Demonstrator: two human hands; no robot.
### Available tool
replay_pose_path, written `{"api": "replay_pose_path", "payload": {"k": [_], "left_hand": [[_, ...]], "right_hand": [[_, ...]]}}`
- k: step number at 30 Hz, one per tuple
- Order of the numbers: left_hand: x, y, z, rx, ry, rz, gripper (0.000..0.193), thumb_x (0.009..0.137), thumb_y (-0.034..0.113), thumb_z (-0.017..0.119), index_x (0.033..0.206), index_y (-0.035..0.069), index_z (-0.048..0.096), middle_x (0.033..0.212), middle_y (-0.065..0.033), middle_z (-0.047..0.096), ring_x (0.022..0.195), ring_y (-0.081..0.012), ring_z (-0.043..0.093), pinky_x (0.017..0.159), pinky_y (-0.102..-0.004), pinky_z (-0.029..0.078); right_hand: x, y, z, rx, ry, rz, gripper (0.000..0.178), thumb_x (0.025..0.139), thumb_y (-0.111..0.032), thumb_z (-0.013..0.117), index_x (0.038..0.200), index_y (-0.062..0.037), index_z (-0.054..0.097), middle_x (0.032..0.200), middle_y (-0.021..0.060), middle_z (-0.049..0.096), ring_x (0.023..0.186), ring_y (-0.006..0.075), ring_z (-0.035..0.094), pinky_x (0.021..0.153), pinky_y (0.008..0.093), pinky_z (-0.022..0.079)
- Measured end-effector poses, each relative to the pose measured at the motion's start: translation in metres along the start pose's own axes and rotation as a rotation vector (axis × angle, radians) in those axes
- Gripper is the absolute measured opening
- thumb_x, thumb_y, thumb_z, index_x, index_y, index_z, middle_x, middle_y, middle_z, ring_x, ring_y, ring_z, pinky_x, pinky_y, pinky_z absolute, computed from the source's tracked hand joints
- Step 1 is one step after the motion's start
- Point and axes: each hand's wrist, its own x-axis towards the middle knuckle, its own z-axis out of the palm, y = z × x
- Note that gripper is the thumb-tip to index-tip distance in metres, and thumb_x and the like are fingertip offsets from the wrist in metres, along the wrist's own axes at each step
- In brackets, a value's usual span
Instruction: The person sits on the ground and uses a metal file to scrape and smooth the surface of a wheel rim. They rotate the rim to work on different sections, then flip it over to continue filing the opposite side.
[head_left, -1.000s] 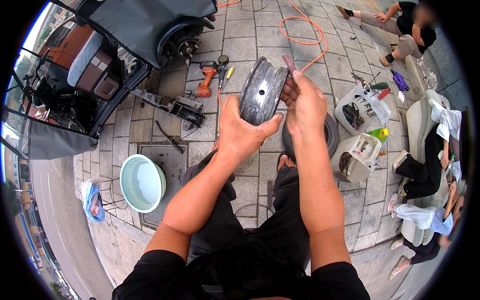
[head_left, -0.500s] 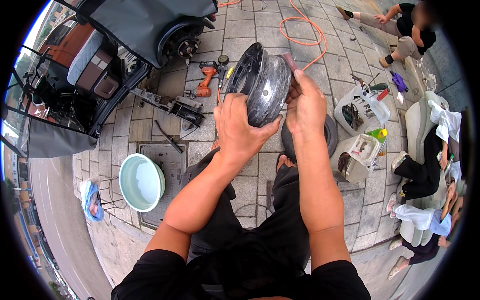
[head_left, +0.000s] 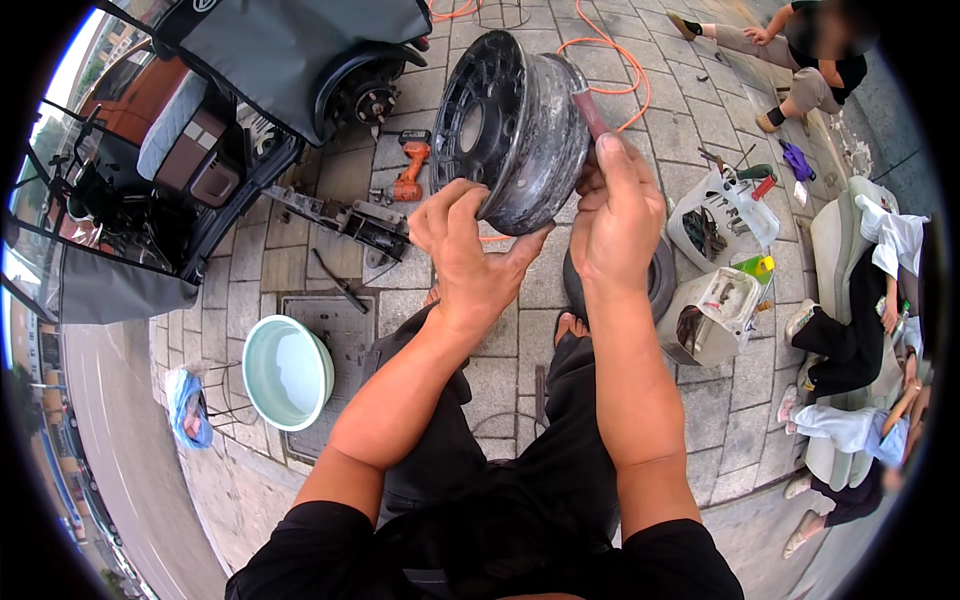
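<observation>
A scuffed black-and-grey metal wheel rim (head_left: pixel 548 140) is held up in front of me, tilted, with its slotted face toward the left. My left hand (head_left: pixel 463 243) is closed on its lower edge, the thumb on the outer barrel and the fingers at the slotted face. A tool with a worn red handle (head_left: pixel 591 114) sits between the thumb and fingers of my right hand (head_left: pixel 617 215), against the rim's right side. The tool's working end is hidden. Beneath my right hand, a black tire (head_left: pixel 661 275) lies on the paving, partly covered by my forearm.
Left of me stand a pale green basin (head_left: pixel 326 372) of water and a vehicle with an exposed wheel hub (head_left: pixel 374 102). An orange cordless power tool (head_left: pixel 411 170) and a floor jack (head_left: pixel 365 228) lie nearby. At right are a white tool bucket (head_left: pixel 690 232), a cut-open container (head_left: pixel 690 330) and seated people.
The rim has risen and tipped so that more of its slotted face shows. My left hand has shifted slightly left along with it, and the red-handled tool stays against the rim.
</observation>
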Motion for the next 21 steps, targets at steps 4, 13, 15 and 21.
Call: {"api": "replay_pose_path", "payload": {"k": [4, 13, 15, 21], "left_hand": [[-0.003, -0.003, 0.004, -0.063, 0.045, 0.013, 0.087, 0.06, 0.023, 0.105, 0.132, 0.008, 0.057, 0.131, -0.0151, 0.056, 0.121, -0.0337, 0.047, 0.102, -0.0467, 0.035], [-0.004, -0.002, 0.004, -0.109, 0.048, 0.038, 0.089, 0.062, 0.019, 0.106, 0.133, 0.008, 0.052, 0.13, -0.0156, 0.048, 0.119, -0.0332, 0.045, 0.1, -0.0438, 0.038], [-0.003, -0.002, 0.003, -0.127, 0.036, 0.038, 0.09, 0.063, 0.018, 0.106, 0.134, 0.008, 0.051, 0.129, -0.0157, 0.047, 0.119, -0.0334, 0.045, 0.1, -0.0431, 0.041], [-0.003, -0.016, 0.007, -0.326, -0.016, 0.0, 0.098, 0.063, 0.018, 0.106, 0.139, 0.007, 0.046, 0.131, -0.0153, 0.045, 0.117, -0.0313, 0.05, 0.097, -0.0409, 0.048]], "right_hand": [[-0.005, -0.007, 0.004, -0.032, 0.014, -0.037, 0.033, 0.107, -0.013, 0.061, 0.128, 0.0105, 0.068, 0.124, 0.0169, 0.076, 0.094, 0.0129, 0.071, 0.083, 0.0268, 0.056], [-0.008, -0.011, 0.007, -0.051, 0.004, -0.08, 0.03, 0.108, -0.013, 0.06, 0.127, 0.0094, 0.068, 0.141, 0.0259, 0.068, 0.099, 0.015, 0.071, 0.087, 0.0293, 0.056], [-0.009, -0.012, 0.007, -0.036, 0.002, -0.083, 0.029, 0.108, -0.012, 0.06, 0.127, 0.009, 0.068, 0.141, 0.0262, 0.068, 0.099, 0.0152, 0.071, 0.087, 0.0292, 0.056], [-0.019, -0.021, 0.012, 0.0, -0.055, -0.135, 0.028, 0.106, -0.011, 0.064, 0.127, 0.0085, 0.069, 0.128, 0.0195, 0.075, 0.091, 0.0128, 0.067, 0.083, 0.0265, 0.053]]}}
